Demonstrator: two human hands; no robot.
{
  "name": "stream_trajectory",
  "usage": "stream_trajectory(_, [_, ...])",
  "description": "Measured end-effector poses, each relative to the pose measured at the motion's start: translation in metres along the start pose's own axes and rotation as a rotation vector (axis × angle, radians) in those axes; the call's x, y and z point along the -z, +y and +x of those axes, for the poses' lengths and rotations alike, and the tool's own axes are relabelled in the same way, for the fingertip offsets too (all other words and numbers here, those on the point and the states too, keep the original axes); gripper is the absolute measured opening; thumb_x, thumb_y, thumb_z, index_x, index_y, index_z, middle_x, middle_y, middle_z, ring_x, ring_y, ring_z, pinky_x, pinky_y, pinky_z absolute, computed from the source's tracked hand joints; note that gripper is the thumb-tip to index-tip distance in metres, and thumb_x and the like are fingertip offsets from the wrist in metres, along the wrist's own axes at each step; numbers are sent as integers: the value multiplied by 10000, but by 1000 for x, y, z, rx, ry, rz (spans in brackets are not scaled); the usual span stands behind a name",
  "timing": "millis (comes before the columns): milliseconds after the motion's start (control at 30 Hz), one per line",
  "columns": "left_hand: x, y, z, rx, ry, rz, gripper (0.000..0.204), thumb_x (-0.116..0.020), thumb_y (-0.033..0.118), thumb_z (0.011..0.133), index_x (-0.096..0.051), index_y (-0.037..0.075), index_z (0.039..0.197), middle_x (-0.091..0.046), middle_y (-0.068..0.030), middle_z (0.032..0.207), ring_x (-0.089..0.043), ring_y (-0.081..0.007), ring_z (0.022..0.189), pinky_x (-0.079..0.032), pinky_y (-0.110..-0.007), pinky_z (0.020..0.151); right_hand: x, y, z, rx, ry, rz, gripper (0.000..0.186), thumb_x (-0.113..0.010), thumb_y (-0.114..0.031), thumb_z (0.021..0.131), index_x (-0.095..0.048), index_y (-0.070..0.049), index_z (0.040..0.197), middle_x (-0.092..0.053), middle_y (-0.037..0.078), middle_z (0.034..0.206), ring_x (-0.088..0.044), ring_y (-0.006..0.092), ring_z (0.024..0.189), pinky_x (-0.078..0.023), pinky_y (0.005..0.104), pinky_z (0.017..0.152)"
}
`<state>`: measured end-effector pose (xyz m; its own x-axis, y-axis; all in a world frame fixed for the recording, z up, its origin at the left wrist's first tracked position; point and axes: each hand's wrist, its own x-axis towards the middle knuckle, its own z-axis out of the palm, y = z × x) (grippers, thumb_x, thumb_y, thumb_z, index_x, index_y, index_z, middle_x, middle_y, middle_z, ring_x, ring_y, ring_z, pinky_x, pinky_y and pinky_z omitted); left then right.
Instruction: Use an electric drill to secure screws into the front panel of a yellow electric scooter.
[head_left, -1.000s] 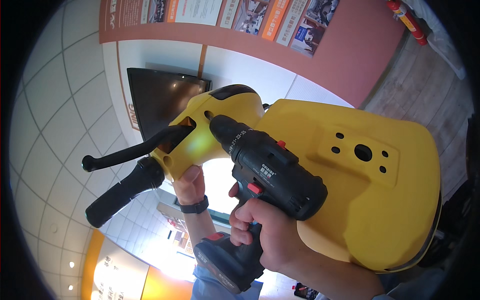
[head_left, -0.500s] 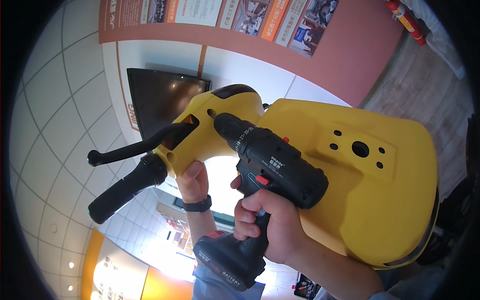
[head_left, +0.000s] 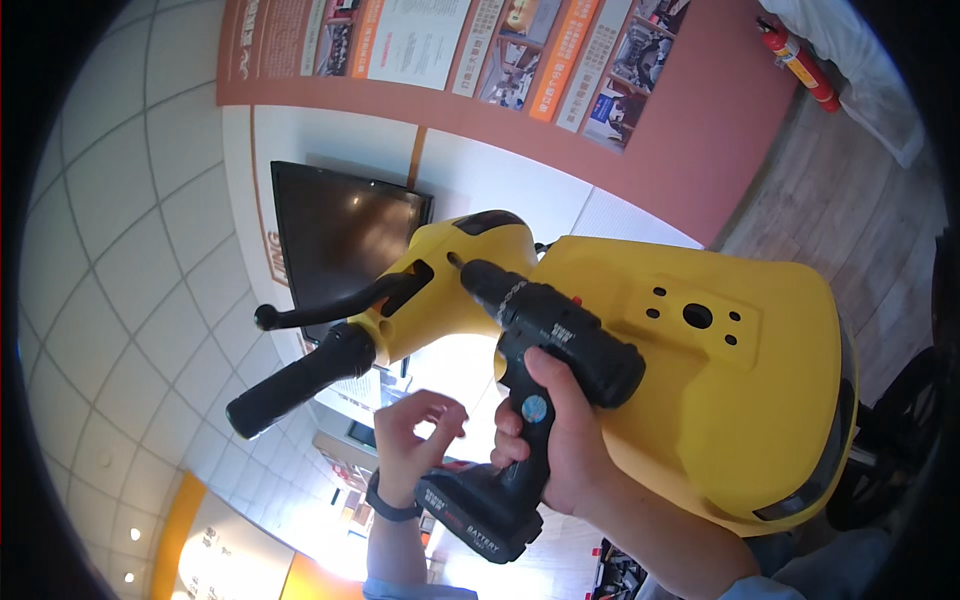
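Observation:
My right hand (head_left: 565, 430) grips a black cordless drill (head_left: 565, 345) by its handle, with the battery pack at the bottom. The drill's tip meets a small recessed hole (head_left: 454, 259) in the yellow handlebar cover (head_left: 450, 290). My left hand (head_left: 415, 430), with a dark wristband, hangs below the cover and apart from it. Its thumb and curled fingers come together in a pinch; anything between them is too small to make out. A black brake lever (head_left: 320, 312) and a rubber handlebar grip (head_left: 300, 385) stick out to the left of the cover.
A broad yellow front panel (head_left: 750, 400) with several holes lies right of the drill. Behind are a dark screen (head_left: 340, 240) and a pink display board (head_left: 690, 180). A red fire extinguisher (head_left: 800, 65) stands far right. A tool case (head_left: 615, 575) lies below.
My left hand has come off the underside of the handlebar cover and moved down, its fingers now pinched. The drill tip stays at the hole; the whole view has shifted.

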<state>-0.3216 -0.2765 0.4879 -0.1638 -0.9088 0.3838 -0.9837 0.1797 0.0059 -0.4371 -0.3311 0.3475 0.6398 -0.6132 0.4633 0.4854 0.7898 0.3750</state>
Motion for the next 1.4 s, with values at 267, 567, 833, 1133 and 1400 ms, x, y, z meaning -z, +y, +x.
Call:
stream_trajectory(267, [22,-3,21,63,221,25,167,-646,122,835,-661,-32,771,-679,-94,713,-652,-138,603,-509,-239,586,-14,-4,-8,70,19,-127,297,-657,-310,846,-484,-124,1000,-507,39,598,-459,122,452,-426,272,513])
stream_trajectory(567, [29,-50,51,131,274,-300,579,-742,-30,695,-530,46,1229,-572,-77,1197,-555,-182,1078,-477,-348,925,-9,5,-4,18,-34,-141,366,-543,-159,821,-475,-114,1177,-480,29,597,-410,117,460,-388,307,574])
stream_trajectory(833, [11,-58,66,-79,266,-504,635,-699,-103,668,-500,51,1251,-567,-52,1160,-550,-203,1090,-456,-349,949,-5,7,-2,-25,-69,-76,466,-513,-99,788,-442,-94,1248,-477,41,603,-404,130,467,-383,323,586])
stream_trajectory(1133, [18,-58,66,-123,202,-570,667,-662,-120,653,-481,51,1271,-552,-57,1182,-515,-215,1143,-417,-354,985,4,24,9,240,-29,-517,227,-614,-131,796,-555,-41,996,-575,75,774,-579,176,667,-476,321,644])
stream_trajectory(1400, [14,-53,62,-90,266,-584,607,-693,-101,662,-531,47,1228,-562,-62,1120,-557,-211,1042,-494,-321,883,-8,18,3,237,-25,-458,122,-541,-31,778,-512,-42,896,-459,28,576,-426,118,470,-393,277,525])
